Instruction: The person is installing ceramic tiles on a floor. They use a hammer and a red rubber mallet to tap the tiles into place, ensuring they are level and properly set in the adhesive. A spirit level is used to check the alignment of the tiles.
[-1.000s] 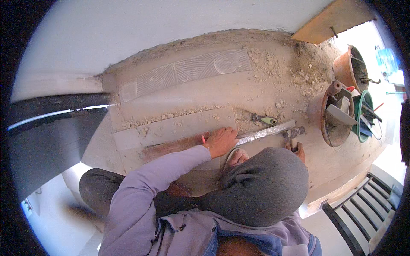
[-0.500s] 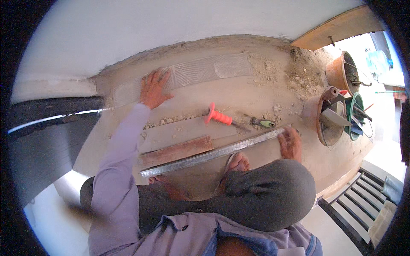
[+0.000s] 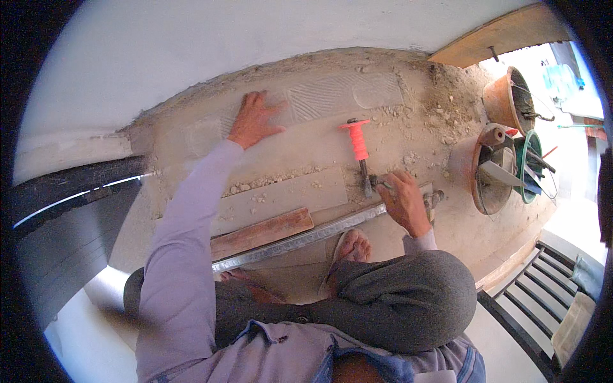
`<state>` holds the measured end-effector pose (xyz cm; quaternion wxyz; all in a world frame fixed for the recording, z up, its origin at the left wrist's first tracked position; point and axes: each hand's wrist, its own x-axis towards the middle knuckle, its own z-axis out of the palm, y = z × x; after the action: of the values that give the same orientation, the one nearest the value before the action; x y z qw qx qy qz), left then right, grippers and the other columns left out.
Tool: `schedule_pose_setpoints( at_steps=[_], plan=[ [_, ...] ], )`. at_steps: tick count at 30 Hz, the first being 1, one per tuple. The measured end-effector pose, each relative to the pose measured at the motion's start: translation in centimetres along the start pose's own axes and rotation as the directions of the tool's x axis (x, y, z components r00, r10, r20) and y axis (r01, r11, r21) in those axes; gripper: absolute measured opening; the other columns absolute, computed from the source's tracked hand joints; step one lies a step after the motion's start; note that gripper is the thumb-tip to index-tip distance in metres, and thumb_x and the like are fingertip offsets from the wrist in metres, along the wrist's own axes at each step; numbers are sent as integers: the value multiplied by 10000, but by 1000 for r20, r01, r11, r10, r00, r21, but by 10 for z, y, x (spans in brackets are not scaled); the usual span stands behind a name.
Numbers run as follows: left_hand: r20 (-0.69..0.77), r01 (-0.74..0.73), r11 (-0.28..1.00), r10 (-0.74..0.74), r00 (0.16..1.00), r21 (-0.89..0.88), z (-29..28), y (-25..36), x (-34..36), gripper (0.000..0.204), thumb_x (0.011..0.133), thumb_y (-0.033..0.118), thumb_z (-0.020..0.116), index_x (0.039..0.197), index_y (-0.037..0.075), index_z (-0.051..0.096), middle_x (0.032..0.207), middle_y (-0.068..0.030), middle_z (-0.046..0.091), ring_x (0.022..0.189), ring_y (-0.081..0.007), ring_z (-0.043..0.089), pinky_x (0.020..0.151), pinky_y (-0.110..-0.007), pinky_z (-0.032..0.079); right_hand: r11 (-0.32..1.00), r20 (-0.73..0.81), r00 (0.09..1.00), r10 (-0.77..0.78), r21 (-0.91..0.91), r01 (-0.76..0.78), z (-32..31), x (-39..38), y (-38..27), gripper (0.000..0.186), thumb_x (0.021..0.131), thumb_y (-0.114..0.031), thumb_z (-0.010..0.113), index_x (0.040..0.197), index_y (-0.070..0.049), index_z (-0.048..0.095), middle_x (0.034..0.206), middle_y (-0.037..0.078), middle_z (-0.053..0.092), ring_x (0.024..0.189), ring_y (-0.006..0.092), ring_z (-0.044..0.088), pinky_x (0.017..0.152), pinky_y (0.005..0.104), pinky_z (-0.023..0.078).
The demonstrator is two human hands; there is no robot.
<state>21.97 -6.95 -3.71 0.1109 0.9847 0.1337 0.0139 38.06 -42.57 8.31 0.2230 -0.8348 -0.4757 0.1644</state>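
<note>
My left hand [image 3: 257,120] lies with fingers spread on a pale, comb-ridged strip [image 3: 319,102] of the dusty floor. My right hand [image 3: 403,203] is closed around a small green-handled tool [image 3: 385,186]; its dark end pokes out left of my fingers, and its kind is unclear. Just left of that hand rests a chisel [image 3: 357,143] with an orange grip and round guard, its blade end toward me. A long silvery metal bar [image 3: 306,239] runs across in front of my feet, partly under my right hand. Beside it lies a reddish wooden block [image 3: 262,231].
Buckets stand at the right: an orange one [image 3: 501,105], a brown one [image 3: 469,169] holding tools, and a green one [image 3: 529,159]. Rubble [image 3: 447,105] lies along the wall. A wooden board [image 3: 498,38] is at the upper right, and a slatted black rack [image 3: 536,293] at lower right.
My right hand has moved from the metal bar's end to the green-handled tool. The chisel has swung round, its guard now away from me. My left hand has slid rightward along the floor.
</note>
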Motion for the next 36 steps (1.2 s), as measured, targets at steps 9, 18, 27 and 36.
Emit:
schedule_pose_setpoints(
  at_steps=[9,18,27,36],
  plan=[
    [110,42,995,-32,993,-87,-15,45,-32,855,573,424,768,1311,170,420,1213,-137,443,1148,-339,394,933,-432,408,996,-105,992,-67,56,74,14,27,17,237,749,-71,584,979,-19,569,955,175,563,913,358,520,777,432,431],
    [233,103,992,-84,969,-70,-48,17,-94,937,535,376,800,1347,187,374,1271,-140,408,1179,-339,377,965,-432,392,626,313,696,-646,-304,718,60,234,37,395,759,-53,530,1154,-62,543,1244,137,511,1147,301,490,943,425,403],
    [270,74,997,-68,961,-12,-52,4,-104,1048,497,376,814,1391,188,300,1235,-122,399,1158,-346,372,948,-433,406,815,114,977,178,-574,-81,-3,132,116,362,730,-102,531,1079,-28,595,988,210,593,954,345,564,838,455,449],
    [198,41,997,-54,979,73,-62,6,-91,1056,444,344,841,1321,57,327,1160,-147,404,1097,-332,401,885,-445,415,945,-24,1000,-2,-327,-6,64,114,74,363,713,-201,624,1026,-19,594,1024,180,579,1012,352,523,886,444,415]
  ],
)
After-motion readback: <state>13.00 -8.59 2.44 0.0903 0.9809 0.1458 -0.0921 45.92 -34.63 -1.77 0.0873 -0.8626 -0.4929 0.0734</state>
